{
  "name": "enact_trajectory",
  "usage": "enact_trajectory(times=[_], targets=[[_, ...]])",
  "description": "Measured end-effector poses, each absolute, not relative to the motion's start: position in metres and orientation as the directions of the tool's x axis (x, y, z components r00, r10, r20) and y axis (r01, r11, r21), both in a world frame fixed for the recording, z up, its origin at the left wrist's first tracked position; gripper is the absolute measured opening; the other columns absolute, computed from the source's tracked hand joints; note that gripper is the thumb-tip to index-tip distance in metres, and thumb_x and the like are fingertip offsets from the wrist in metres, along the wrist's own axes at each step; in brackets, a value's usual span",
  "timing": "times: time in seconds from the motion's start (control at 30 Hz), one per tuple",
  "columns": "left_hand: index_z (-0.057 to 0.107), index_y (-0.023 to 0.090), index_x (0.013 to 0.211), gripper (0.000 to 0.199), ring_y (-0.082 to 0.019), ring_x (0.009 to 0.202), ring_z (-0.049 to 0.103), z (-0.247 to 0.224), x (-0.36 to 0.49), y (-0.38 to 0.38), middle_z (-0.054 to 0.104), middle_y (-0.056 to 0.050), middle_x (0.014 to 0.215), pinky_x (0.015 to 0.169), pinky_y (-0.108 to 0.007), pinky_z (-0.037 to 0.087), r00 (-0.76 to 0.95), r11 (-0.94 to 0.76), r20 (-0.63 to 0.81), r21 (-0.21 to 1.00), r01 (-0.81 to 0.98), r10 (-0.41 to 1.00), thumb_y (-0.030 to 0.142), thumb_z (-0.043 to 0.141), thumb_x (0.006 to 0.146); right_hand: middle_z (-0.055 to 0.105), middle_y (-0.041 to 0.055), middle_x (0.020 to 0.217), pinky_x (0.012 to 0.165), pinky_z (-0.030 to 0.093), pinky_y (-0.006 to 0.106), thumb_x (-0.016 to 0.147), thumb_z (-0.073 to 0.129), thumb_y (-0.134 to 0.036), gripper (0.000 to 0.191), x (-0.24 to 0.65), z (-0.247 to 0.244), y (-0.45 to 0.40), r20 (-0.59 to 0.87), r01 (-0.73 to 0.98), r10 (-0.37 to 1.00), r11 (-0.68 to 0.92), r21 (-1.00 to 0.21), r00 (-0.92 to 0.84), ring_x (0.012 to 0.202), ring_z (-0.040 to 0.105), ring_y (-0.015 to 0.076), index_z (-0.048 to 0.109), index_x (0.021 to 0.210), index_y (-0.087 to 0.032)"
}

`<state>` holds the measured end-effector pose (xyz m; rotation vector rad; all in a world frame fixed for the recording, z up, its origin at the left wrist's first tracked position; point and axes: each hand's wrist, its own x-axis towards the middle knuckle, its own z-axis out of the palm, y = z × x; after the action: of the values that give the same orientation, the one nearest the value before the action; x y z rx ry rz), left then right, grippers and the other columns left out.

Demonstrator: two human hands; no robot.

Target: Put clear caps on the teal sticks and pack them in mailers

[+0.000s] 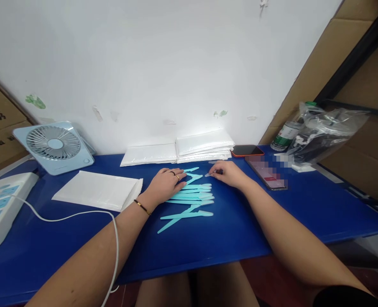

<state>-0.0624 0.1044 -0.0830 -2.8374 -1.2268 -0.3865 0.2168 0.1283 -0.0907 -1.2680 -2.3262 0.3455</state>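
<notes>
Several turquoise sticks with pale tips lie in a loose column on the blue table, some crossing each other. My left hand rests over the left ends of the upper sticks, palm down with its fingers spread a little. To the right of the sticks, my right hand pinches a small translucent piece between thumb and fingers, close to the tabletop. Another small clear piece lies just behind that hand.
White padded envelopes are stacked by the wall, and one envelope lies left. A fan, a power strip and a white cable are left. Two phones and a bottle are right.
</notes>
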Motion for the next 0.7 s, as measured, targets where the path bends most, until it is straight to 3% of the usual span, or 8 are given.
enact_trajectory(times=[0.23,0.6,0.7], targets=[[0.056,0.024,0.12,0.047,-0.021,0.109,0.053,-0.077,-0.056,0.096,0.061,-0.005,0.12,0.089,-0.036,0.032,0.678,-0.697,0.197,0.043,0.716,0.709,0.05,0.027,0.094,0.064,0.0032,0.081,0.063,0.041,0.024,0.079,0.06,-0.018,0.012,0.21,-0.092,0.129,0.311,0.725,0.827,0.561,-0.4,-0.469,0.069,0.057,0.0141,0.071,0.083,-0.02],[0.05,0.024,0.128,0.053,-0.022,0.116,0.046,-0.077,-0.049,0.089,0.055,-0.005,0.126,0.09,-0.036,0.035,0.693,-0.71,0.165,0.084,0.699,0.702,0.053,0.021,0.093,0.066,0.0039,0.083,0.07,0.046,0.025,0.081,0.058,-0.017,0.015,0.19,-0.095,0.128,0.344,0.662,0.783,0.622,-0.418,-0.519,0.074,0.061,0.0148,0.072,0.084,-0.019],[0.047,0.025,0.131,0.053,-0.024,0.123,0.04,-0.077,-0.051,0.09,0.047,-0.005,0.136,0.097,-0.039,0.032,0.654,-0.681,0.221,0.072,0.729,0.723,0.055,0.024,0.092,0.066,0.0057,0.092,0.076,0.046,0.028,0.082,0.054,-0.016,0.02,0.204,-0.096,0.134,0.393,0.722,0.814,0.569,-0.393,-0.428,0.082,0.061,0.0173,0.07,0.093,-0.019]])
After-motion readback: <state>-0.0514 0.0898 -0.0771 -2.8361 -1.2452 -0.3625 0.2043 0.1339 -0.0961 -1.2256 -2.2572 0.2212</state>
